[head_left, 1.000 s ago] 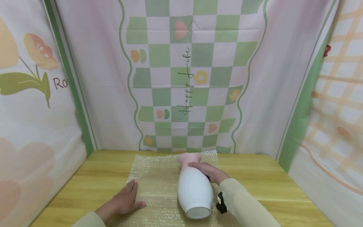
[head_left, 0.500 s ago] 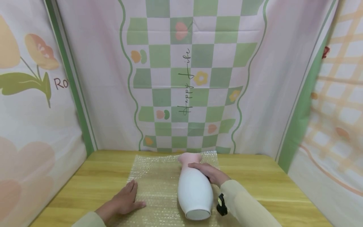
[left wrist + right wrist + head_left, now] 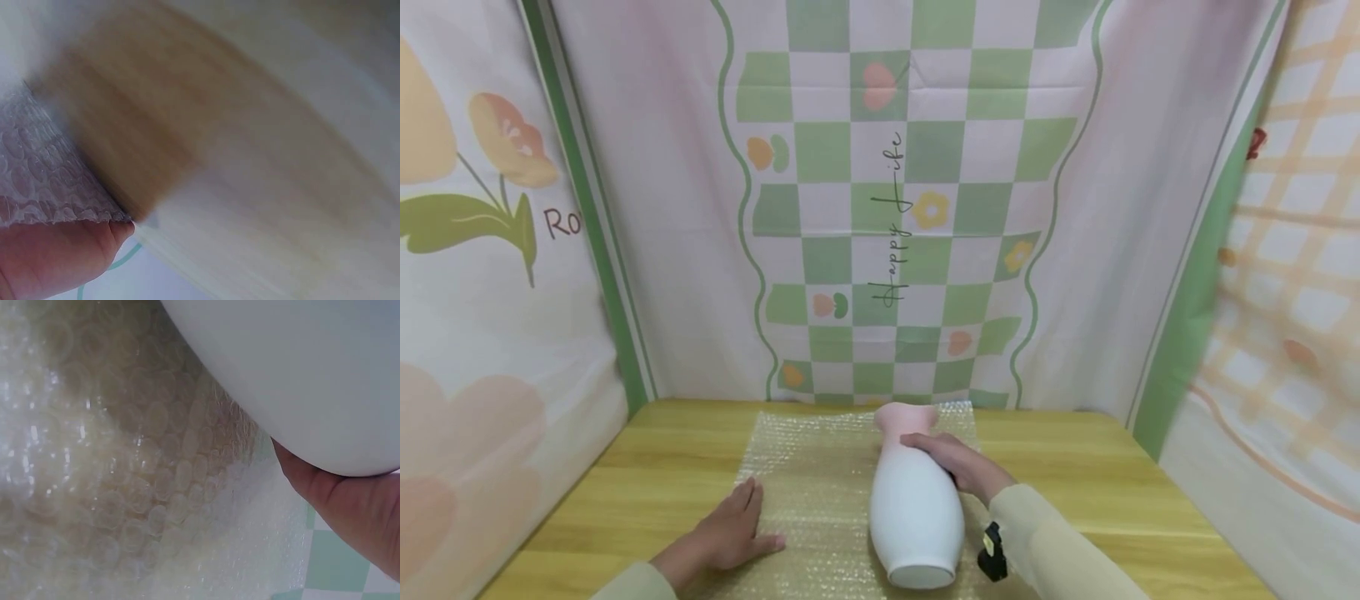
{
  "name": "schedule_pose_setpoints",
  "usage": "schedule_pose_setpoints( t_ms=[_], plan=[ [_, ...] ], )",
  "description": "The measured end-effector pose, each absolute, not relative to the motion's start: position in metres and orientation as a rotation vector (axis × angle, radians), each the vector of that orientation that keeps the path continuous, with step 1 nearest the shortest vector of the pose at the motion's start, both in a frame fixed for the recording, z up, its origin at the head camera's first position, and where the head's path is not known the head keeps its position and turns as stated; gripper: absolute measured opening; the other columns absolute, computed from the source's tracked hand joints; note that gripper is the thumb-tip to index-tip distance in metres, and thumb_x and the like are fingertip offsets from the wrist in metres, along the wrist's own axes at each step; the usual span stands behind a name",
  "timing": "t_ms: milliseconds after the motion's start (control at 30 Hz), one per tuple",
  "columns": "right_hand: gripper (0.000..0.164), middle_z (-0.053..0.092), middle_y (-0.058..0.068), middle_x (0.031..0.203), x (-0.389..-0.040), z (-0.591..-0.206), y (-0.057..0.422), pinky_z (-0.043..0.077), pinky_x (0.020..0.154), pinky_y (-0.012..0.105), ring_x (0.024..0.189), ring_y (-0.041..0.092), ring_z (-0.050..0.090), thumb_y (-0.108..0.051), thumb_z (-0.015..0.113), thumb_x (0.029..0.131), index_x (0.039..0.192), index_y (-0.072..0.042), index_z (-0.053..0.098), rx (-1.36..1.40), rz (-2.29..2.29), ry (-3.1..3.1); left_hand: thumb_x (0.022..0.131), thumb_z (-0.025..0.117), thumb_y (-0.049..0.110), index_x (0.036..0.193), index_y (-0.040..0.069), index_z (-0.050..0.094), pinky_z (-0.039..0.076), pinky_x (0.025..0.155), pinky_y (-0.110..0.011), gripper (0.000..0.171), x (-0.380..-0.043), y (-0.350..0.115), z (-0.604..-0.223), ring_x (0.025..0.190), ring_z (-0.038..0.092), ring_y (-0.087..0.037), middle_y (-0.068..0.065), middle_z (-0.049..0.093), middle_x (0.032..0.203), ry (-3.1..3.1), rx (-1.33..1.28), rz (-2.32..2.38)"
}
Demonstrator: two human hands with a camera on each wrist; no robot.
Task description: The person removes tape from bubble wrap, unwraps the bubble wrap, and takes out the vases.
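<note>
A white vase point(image 3: 917, 512) with a pink neck lies on its side over a sheet of bubble wrap point(image 3: 816, 475), its base toward me. My right hand point(image 3: 958, 463) grips it from the right where the neck meets the body; some fingers are hidden behind the vase. In the right wrist view, a digit presses against the smooth vase wall point(image 3: 312, 375). My left hand point(image 3: 730, 529) rests with straight fingers and the thumb spread on the wrap's left edge. The left wrist view has the thumb point(image 3: 59, 256) touching the bubble wrap point(image 3: 37, 169).
Under the wrap is a wood-grain table point(image 3: 1075, 467), with bare surface to the left and right. A checkered curtain point(image 3: 880, 208) hangs behind the far edge, and printed cloths close off both sides. A black device point(image 3: 992, 553) is at my right wrist.
The vase has shifted very slightly, with its neck a bit to the right and its base a little nearer to me. My right hand has moved with it. The left hand stays put.
</note>
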State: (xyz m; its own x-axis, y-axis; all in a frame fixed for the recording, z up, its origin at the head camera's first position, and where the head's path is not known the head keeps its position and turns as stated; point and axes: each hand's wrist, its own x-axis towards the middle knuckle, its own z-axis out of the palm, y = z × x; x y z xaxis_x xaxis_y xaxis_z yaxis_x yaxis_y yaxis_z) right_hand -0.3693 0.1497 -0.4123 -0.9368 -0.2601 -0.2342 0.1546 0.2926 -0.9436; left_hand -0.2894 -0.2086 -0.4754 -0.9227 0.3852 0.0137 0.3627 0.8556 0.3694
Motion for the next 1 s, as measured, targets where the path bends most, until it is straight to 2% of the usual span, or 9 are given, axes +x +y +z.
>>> schedule_pose_setpoints(
  t_ms=[300, 633, 800, 1000],
  plan=[
    [0.056, 0.066, 0.013, 0.096, -0.364, -0.414, 0.154, 0.054, 0.074, 0.041, 0.084, 0.025, 0.064, -0.048, 0.062, 0.089, 0.111, 0.003, 0.059, -0.107, -1.751, 2.224, 0.089, 0.059, 0.057, 0.139, -0.022, 0.028, 0.019, 0.111, -0.059, 0.099, -0.288, -0.208, -0.472, 0.137, 0.018, -0.054, -0.042, 0.017, 0.147, 2.956, 0.571, 0.600],
    [0.048, 0.067, 0.011, 0.089, -0.358, -0.411, 0.152, 0.055, 0.071, 0.039, 0.079, 0.024, 0.065, -0.044, 0.064, 0.089, 0.102, 0.002, 0.063, -0.085, -1.832, 2.265, 0.088, 0.049, 0.068, 0.139, -0.024, 0.025, 0.017, 0.109, -0.063, 0.107, -0.292, -0.211, -0.480, 0.135, 0.018, -0.056, -0.045, 0.016, 0.145, 2.965, 0.643, 0.611],
    [0.043, 0.067, 0.010, 0.082, -0.357, -0.409, 0.154, 0.056, 0.067, 0.037, 0.073, 0.022, 0.066, -0.041, 0.064, 0.089, 0.094, 0.001, 0.065, -0.075, -1.881, 2.291, 0.089, 0.055, 0.062, 0.140, -0.022, 0.026, 0.018, 0.111, -0.059, 0.102, -0.291, -0.210, -0.476, 0.137, 0.017, -0.053, -0.043, 0.016, 0.147, 2.952, 0.586, 0.577],
    [0.039, 0.068, 0.009, 0.080, -0.359, -0.402, 0.161, 0.056, 0.065, 0.037, 0.070, 0.023, 0.066, -0.038, 0.065, 0.088, 0.092, 0.000, 0.066, -0.048, -1.972, 2.293, 0.089, 0.060, 0.055, 0.140, -0.021, 0.028, 0.020, 0.112, -0.057, 0.097, -0.288, -0.207, -0.471, 0.137, 0.019, -0.053, -0.042, 0.018, 0.147, 2.970, 0.547, 0.568]
  ],
)
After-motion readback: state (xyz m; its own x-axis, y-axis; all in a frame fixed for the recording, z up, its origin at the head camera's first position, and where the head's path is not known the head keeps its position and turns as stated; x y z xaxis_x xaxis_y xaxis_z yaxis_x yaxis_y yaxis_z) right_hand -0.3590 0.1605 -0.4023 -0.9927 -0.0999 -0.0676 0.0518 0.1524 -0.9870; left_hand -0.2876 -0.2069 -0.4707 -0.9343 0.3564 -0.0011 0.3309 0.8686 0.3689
